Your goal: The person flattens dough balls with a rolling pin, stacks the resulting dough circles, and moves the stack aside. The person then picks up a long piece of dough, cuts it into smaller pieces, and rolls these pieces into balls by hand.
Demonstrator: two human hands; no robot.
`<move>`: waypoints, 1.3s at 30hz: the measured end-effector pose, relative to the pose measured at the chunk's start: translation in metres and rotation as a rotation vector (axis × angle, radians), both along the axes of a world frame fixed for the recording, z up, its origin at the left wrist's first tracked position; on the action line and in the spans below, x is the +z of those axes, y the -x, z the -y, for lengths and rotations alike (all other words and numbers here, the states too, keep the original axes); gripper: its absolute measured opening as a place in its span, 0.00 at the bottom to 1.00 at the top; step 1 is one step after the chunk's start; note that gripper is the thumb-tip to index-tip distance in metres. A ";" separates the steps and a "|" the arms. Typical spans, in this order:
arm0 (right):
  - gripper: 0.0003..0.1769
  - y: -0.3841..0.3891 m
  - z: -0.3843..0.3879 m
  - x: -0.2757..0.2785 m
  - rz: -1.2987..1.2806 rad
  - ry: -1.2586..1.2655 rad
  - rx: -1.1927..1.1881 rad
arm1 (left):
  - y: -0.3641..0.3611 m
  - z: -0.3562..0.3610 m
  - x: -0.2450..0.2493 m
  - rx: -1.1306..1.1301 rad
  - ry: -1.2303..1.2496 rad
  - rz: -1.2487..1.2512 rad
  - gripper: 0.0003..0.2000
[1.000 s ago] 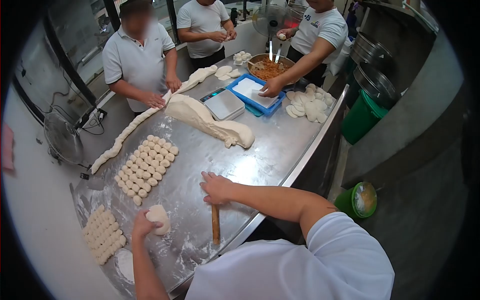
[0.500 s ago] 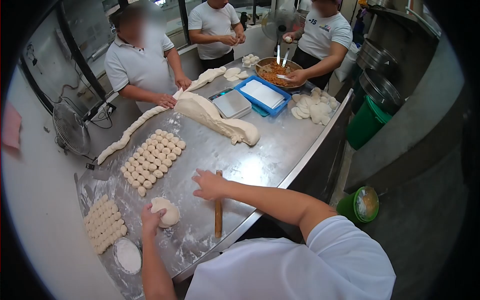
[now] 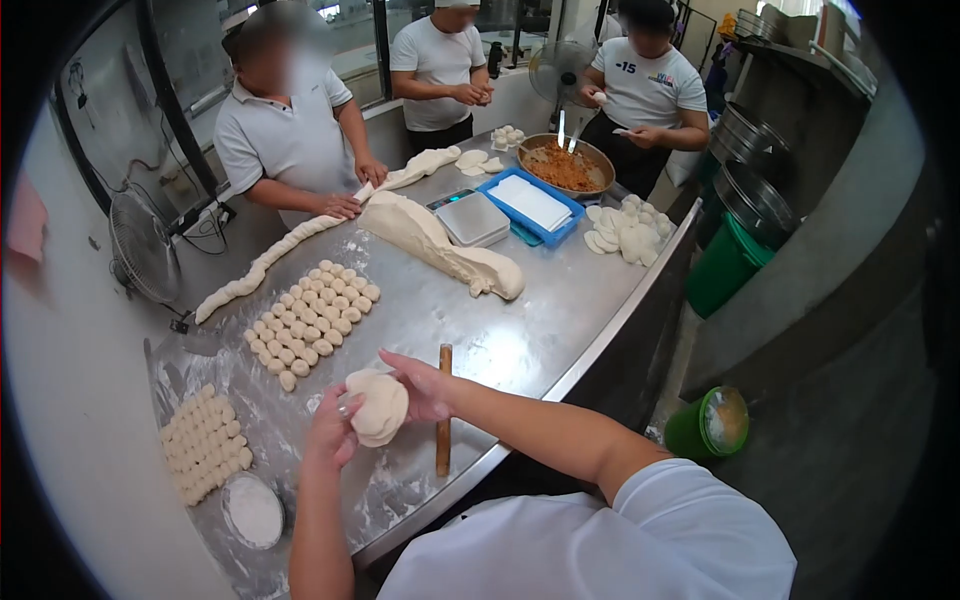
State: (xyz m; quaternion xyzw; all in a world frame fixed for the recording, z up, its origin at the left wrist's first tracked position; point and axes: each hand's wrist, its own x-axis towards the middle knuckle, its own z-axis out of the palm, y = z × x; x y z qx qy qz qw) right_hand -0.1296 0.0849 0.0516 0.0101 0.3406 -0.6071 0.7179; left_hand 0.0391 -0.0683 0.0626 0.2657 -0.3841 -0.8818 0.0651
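Observation:
My left hand (image 3: 333, 432) holds a flattened round of dough (image 3: 379, 406) lifted off the steel table (image 3: 520, 335). My right hand (image 3: 425, 385) touches the same dough round from the right, fingers spread along its edge. A wooden rolling pin (image 3: 443, 410) lies on the table just right of my right hand, untouched. Several small dough balls (image 3: 312, 323) sit in rows beyond my hands, and another batch (image 3: 204, 443) lies at the left corner.
A small bowl of flour (image 3: 252, 511) is near the table's left front corner. A long dough mass (image 3: 440, 246), a scale (image 3: 473, 219), a blue tray (image 3: 530, 205), a filling bowl (image 3: 564, 165) and flat wrappers (image 3: 626, 229) lie farther back. Three people stand at the far side. A fan (image 3: 140, 248) stands left.
My left hand lifted the dough round off the table and brought it right. My right hand left the rolling pin and came to meet the dough.

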 end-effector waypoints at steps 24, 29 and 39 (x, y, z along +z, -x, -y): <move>0.21 0.217 -0.222 0.060 -0.635 -0.247 -0.603 | -0.024 -0.162 0.042 0.246 0.786 0.378 0.23; 0.22 0.358 -0.273 0.092 -0.809 -0.195 -0.821 | -0.010 -0.186 0.024 0.334 0.807 0.460 0.21; 0.22 0.314 -0.369 0.029 -1.919 -0.847 -0.580 | -0.018 -0.189 0.003 0.671 1.088 0.490 0.10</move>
